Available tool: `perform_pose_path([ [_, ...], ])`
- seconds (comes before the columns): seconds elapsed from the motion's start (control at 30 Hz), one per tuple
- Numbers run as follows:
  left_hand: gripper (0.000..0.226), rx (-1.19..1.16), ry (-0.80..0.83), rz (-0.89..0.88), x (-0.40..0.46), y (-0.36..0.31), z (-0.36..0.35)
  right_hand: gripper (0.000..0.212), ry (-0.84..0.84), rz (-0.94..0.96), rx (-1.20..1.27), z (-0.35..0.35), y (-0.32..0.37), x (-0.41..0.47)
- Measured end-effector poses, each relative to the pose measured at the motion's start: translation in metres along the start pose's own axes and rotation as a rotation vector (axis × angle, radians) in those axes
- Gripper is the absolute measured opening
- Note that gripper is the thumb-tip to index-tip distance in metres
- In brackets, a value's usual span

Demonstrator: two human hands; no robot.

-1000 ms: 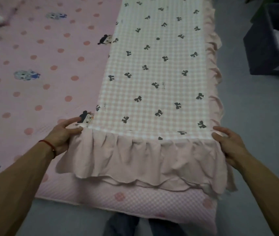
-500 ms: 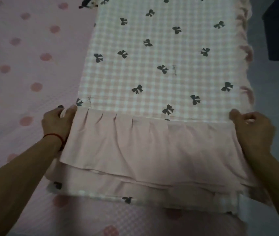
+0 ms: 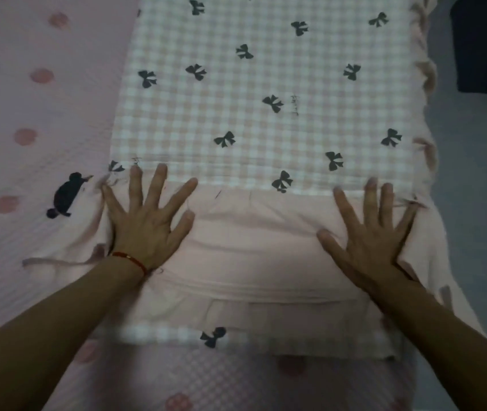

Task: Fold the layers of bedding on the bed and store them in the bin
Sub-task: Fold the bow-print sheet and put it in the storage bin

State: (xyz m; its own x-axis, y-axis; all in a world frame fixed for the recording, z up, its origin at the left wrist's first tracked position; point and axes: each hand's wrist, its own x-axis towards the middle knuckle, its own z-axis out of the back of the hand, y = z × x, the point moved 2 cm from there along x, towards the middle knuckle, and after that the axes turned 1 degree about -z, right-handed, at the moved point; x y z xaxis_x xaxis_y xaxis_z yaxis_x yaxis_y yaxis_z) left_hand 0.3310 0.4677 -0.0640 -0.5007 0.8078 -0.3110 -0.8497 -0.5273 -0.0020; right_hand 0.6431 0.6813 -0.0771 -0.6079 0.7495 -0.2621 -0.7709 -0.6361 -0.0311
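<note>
- Pink-and-white gingham cotton, printed with black bows and edged with a plain pink ruffle: this bed cover [image 3: 266, 93] lies in a long strip along the right side of the bed [image 3: 28, 114], its near end turned over on itself so the ruffled hem [image 3: 254, 250] faces up.
- Head view, hands: the left hand [image 3: 144, 221] and the right hand [image 3: 375, 238] rest flat on the ruffled hem, well apart, fingers spread and straight, gripping nothing; they appear to be pressing the fold down.
- Head view, beneath: a pink spotted quilted sheet [image 3: 22, 161] with small cartoon figures covers the rest of the bed and shows under the strip at the near edge.
- Head view, upper right: a dark box-like object [image 3: 485, 43] stands on the grey floor [image 3: 473, 173] beside the bed; whether it is the storage bin cannot be told.
- Progress, as a judgement: the gingham cover is narrowed lengthwise and one short fold is begun; further folds toward the far end remain.
- Remaining: the spotted sheet looks unfolded, and no bedding is seen stored.
</note>
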Motion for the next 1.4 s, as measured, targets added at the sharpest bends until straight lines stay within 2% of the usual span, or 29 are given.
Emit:
perform_pose_path([
  [0.1, 0.059, 0.009, -0.055, -0.019, 0.007, 0.018, -0.009, 0.082, -0.034, -0.083, 0.097, -0.011, -0.023, 0.009],
  [0.23, 0.061, -0.042, -0.103, 0.122, 0.002, 0.042, -0.017, 0.078, -0.097, -0.080, 0.186, -0.014, -0.016, 0.005],
  [0.47, 0.063, -0.107, -0.123, 0.104, 0.012, 0.045, -0.030, 0.074, -0.041, -0.025, 0.297, -0.015, -0.034, 0.011],
  [0.53, 0.063, -0.092, -0.135, 0.101, 0.013, 0.046, -0.029, 0.072, -0.064, -0.122, 0.295, -0.009, -0.041, 0.005],
  [0.6, 0.063, -0.083, -0.138, 0.109, 0.014, 0.046, -0.031, 0.071, -0.055, -0.279, 0.399, -0.010, -0.056, 0.003],
  [0.63, 0.062, -0.079, -0.120, 0.109, 0.016, 0.046, -0.031, 0.072, -0.039, -0.302, 0.462, -0.011, -0.063, 0.004],
  [0.73, 0.062, -0.075, -0.076, 0.119, 0.014, 0.046, -0.029, 0.080, 0.051, -0.213, 0.601, -0.010, -0.080, 0.006],
  [0.8, 0.063, -0.073, -0.027, 0.116, 0.012, 0.044, -0.018, 0.079, 0.120, -0.240, 0.550, 0.003, -0.079, 0.004],
  [0.87, 0.065, -0.051, -0.039, 0.103, 0.002, 0.038, 0.000, 0.077, 0.061, -0.242, 0.407, 0.026, -0.066, -0.007],
  [0.9, 0.067, -0.028, -0.061, 0.076, -0.009, 0.032, 0.012, 0.077, -0.009, -0.187, 0.326, 0.041, -0.056, -0.016],
  [0.97, 0.075, 0.030, -0.114, -0.029, -0.041, 0.014, 0.029, 0.081, -0.102, 0.052, 0.173, 0.062, -0.027, -0.043],
  [1.03, 0.086, 0.023, -0.129, -0.169, -0.088, -0.003, 0.023, 0.090, -0.032, 0.308, 0.034, 0.049, 0.003, -0.077],
  [1.07, 0.091, 0.025, -0.111, -0.238, -0.112, -0.008, 0.013, 0.097, 0.047, 0.366, -0.016, 0.036, 0.012, -0.092],
  [1.13, 0.102, 0.085, -0.044, -0.317, -0.147, -0.006, -0.008, 0.119, 0.167, 0.379, -0.073, 0.012, 0.014, -0.111],
  [1.2, 0.111, 0.179, 0.043, -0.354, -0.158, 0.009, -0.022, 0.134, 0.208, 0.393, -0.119, 0.001, 0.009, -0.116],
  [1.3, 0.111, 0.225, 0.112, -0.278, -0.151, 0.025, -0.025, 0.141, 0.250, 0.405, -0.177, 0.003, 0.003, -0.121],
  [1.4, 0.104, 0.220, 0.042, -0.142, -0.150, 0.027, -0.024, 0.131, 0.225, 0.332, -0.189, -0.001, -0.006, -0.140],
])
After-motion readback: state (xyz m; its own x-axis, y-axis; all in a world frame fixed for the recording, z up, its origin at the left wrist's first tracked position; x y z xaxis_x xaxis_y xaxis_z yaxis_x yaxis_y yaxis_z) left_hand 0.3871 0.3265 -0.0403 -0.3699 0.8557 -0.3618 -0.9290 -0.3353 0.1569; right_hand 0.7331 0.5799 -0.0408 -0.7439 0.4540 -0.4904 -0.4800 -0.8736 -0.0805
